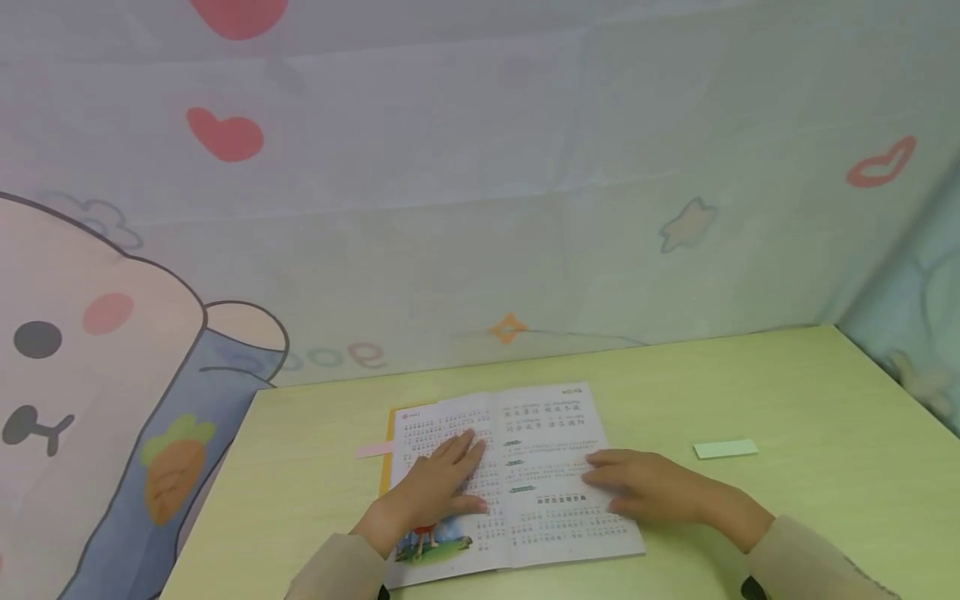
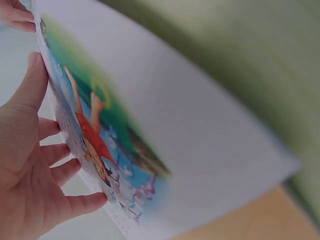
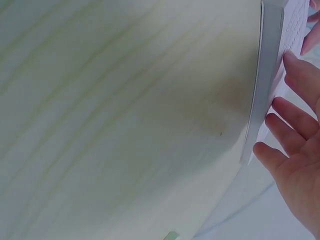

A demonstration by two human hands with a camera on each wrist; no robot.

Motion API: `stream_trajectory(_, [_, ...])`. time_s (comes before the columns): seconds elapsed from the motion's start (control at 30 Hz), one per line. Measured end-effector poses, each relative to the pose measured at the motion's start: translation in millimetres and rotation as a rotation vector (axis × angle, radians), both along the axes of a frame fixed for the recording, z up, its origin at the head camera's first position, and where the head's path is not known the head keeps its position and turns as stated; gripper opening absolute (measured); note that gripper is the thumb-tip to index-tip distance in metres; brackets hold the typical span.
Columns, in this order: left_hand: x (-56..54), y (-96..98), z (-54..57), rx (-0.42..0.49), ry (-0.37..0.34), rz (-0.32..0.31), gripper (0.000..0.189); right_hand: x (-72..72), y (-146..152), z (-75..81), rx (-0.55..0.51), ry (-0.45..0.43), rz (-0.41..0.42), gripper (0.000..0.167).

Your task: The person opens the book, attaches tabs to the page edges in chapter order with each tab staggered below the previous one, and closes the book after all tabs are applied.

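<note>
An open book (image 1: 555, 533) lies on the table, with printed text on both pages and a coloured picture (image 2: 95, 130) at the bottom of the left page. My left hand (image 1: 435, 483) rests on the left page, fingers spread and pointing up toward the middle fold. At the book's right edge, my right hand (image 1: 660, 487) touches the right page with its fingertips. In the right wrist view, the fingers (image 3: 295, 117) of that hand lie along the side of the page stack. A pink strip (image 1: 373, 450) sticks out from the book's left side.
A pale green strip (image 1: 725, 449) lies on the light wood-grain table (image 1: 810, 392), right of the book. Behind the table hangs a printed cloth (image 1: 450, 208) with hearts, a star and a cartoon animal at the left.
</note>
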State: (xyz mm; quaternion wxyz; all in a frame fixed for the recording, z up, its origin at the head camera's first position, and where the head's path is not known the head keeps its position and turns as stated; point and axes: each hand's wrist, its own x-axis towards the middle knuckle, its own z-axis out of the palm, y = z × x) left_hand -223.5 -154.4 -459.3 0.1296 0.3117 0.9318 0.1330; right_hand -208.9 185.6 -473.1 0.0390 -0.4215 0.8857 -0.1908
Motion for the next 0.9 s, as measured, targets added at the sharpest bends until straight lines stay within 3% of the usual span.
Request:
stream_trajectory(0.3, [-0.1,1.0,-0.2,-0.030,0.043,-0.009,0.083,-17.8,33.2,0.7,-0.049,0.153,-0.074,0.037])
stream_trajectory(0.63, [-0.2,1.8,0.9,-0.030,0.043,-0.008,0.083,-33.4,94.4,3.9,0.000,0.085,-0.212,0.042])
stream_trajectory(0.9, [-0.4,2.2,1.3,-0.032,0.030,0.001,0.083,-34.7,134.8,-0.8,0.031,0.002,-0.289,0.042])
